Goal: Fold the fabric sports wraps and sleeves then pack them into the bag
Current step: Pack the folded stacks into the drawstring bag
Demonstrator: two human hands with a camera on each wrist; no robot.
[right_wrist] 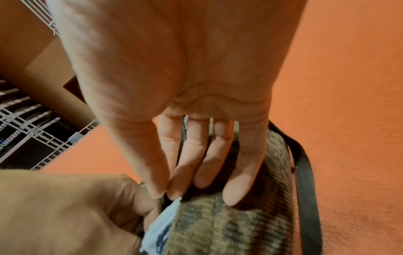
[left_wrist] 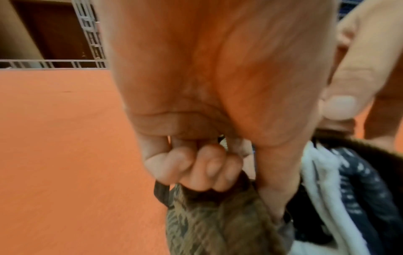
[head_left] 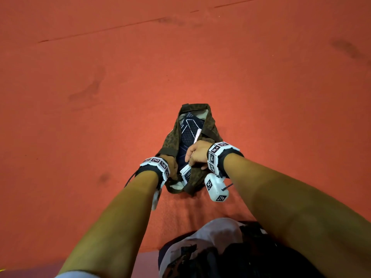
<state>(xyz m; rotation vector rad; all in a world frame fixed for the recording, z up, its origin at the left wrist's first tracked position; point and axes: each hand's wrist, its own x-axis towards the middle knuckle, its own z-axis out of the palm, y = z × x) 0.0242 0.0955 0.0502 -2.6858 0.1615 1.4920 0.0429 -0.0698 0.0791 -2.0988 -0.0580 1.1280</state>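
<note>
Left grip (left_wrist: 218, 103) clenching the bag (head_left: 170, 138) at its near rim, right grip (right_wrist: 174, 86) pinching the rim just beside it, navy sleeves (head_left: 187, 135) lying inside

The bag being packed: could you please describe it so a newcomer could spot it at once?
On the orange-red floor, look beyond the person's two wrists. The bag lies there open, its rim gripped by the left hand. It alone is brown, mottled fabric, with dark blue, white-lined sleeves inside.
</note>
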